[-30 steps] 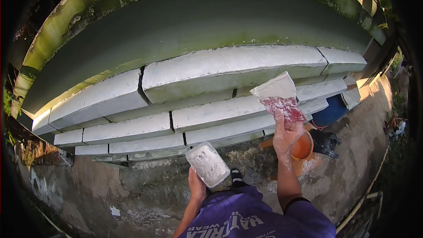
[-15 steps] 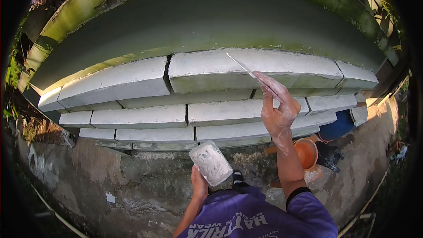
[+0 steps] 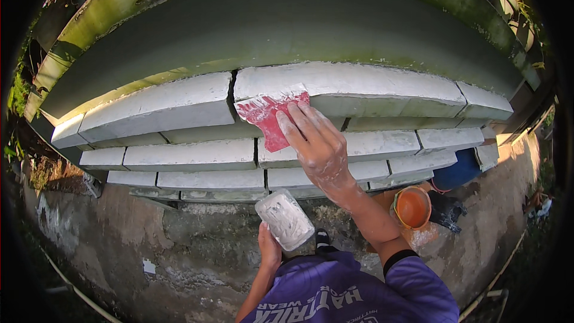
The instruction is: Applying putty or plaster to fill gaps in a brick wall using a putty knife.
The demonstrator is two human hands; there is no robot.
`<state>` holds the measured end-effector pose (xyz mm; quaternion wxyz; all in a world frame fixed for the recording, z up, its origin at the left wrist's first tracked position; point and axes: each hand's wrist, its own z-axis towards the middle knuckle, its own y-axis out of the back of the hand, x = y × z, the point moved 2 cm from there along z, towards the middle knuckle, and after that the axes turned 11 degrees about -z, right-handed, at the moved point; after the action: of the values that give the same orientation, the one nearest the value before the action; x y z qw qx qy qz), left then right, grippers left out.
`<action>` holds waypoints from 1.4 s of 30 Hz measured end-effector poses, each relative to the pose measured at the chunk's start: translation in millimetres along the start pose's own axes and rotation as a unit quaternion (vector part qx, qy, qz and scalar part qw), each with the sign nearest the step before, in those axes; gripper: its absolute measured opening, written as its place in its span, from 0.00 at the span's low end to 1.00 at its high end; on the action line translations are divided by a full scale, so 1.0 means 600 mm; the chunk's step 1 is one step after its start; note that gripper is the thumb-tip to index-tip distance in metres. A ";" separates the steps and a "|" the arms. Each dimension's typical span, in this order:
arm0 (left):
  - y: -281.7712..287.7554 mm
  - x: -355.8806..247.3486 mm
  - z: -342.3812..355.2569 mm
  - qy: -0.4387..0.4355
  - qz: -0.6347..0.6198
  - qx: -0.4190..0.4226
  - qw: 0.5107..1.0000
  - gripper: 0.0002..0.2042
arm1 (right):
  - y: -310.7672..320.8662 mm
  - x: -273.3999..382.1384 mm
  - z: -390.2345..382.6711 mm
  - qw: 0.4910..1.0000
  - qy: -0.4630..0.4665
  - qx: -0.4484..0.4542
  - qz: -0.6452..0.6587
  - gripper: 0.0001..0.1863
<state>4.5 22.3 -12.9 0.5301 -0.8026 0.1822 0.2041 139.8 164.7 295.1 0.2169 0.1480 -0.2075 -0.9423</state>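
My right hand point(image 3: 317, 152) grips a red plastic spreader point(image 3: 266, 125) smeared with white paste, its white-coated edge against the front edge of the top long white block point(image 3: 388, 82), just right of a dark joint. The fingers are pressed over the spreader's face. Lower down, my left hand point(image 3: 269, 245) holds a clear rectangular tub point(image 3: 281, 218) of white paste, tilted slightly. Rows of white blocks point(image 3: 185, 155) with dark gaps step down beneath the top one.
A mossy curved wall point(image 3: 287, 18) rises behind the blocks. At lower right stand an orange bucket point(image 3: 412, 203), a blue container point(image 3: 454, 173) and a dark crumpled item point(image 3: 442, 214) on stained concrete ground point(image 3: 119, 233). Pipes run along the edges, with plants at both sides.
My right hand has swung left, bringing the spreader from raised paste-side up onto the top block, its red face now showing. My left hand and the tub have moved only slightly.
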 end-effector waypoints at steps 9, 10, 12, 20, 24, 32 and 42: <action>0.014 -0.006 0.001 -0.017 -0.009 -0.016 1.000 0.19 | 0.067 -0.009 0.030 0.996 -0.080 -0.024 -0.045 0.21; 0.012 -0.009 -0.002 -0.019 -0.006 -0.010 1.000 0.19 | 0.072 -0.014 0.021 0.996 -0.077 -0.023 -0.043 0.21; 0.012 -0.011 -0.002 -0.021 -0.004 -0.004 1.000 0.19 | 0.074 -0.029 0.005 0.958 -0.213 0.097 -0.167 0.21; 0.004 -0.009 -0.006 -0.017 -0.005 -0.007 1.000 0.18 | 0.016 0.004 0.038 0.981 -0.151 0.097 -0.071 0.21; 0.020 -0.016 -0.011 -0.020 -0.012 -0.014 1.000 0.18 | 0.072 0.019 -0.002 0.987 -0.160 -0.006 0.000 0.29; 0.024 -0.020 -0.009 -0.026 -0.004 -0.011 1.000 0.18 | 0.020 0.030 -0.126 0.989 -0.119 0.021 -0.080 0.21; 0.025 -0.012 -0.014 -0.008 -0.022 -0.006 1.000 0.18 | -0.059 -0.002 -0.137 0.977 -0.117 -0.039 -0.171 0.21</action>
<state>-8.2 9.3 -18.0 0.5314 -0.8076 0.1596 0.2001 159.0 167.3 207.5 0.0319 0.0611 -0.1658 -0.9837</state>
